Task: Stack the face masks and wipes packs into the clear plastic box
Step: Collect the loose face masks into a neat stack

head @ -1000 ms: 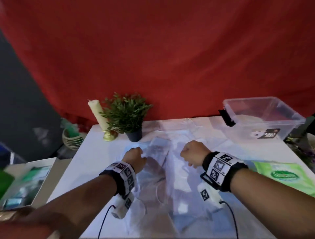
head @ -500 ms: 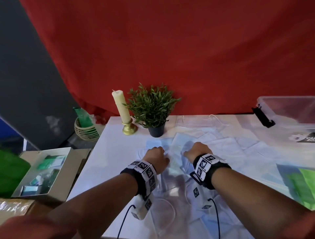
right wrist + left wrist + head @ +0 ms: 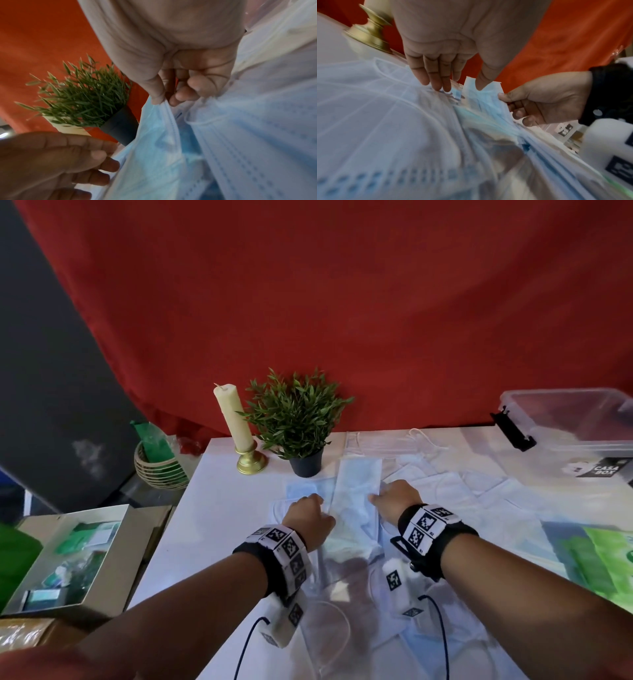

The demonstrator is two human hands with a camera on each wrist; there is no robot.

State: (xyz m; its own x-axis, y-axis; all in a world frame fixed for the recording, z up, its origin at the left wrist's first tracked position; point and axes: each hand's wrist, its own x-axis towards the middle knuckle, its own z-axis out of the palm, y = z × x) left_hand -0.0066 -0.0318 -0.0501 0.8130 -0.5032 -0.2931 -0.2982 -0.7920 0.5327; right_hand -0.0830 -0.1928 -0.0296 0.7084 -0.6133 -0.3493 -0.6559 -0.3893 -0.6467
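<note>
Many pale blue and white face masks (image 3: 455,491) lie spread over the white table (image 3: 212,508). A stack of blue masks (image 3: 356,494) lies between my hands. My left hand (image 3: 310,515) holds its left edge, thumb on top and fingertips beside it (image 3: 459,86). My right hand (image 3: 390,496) pinches the stack's right edge between thumb and curled fingers (image 3: 165,101). The clear plastic box (image 3: 565,419) stands open at the far right. A green wipes pack (image 3: 606,559) lies at the right edge.
A cream candle in a brass holder (image 3: 236,433) and a small potted plant (image 3: 298,419) stand at the back of the table, just beyond the stack. Left of the table sit a wicker basket (image 3: 157,463) and an open cardboard box (image 3: 68,553).
Both hands have drawn closer together around the blue mask stack and reached a little further forward. The head view has swung left, so the clear box now sits at the right edge.
</note>
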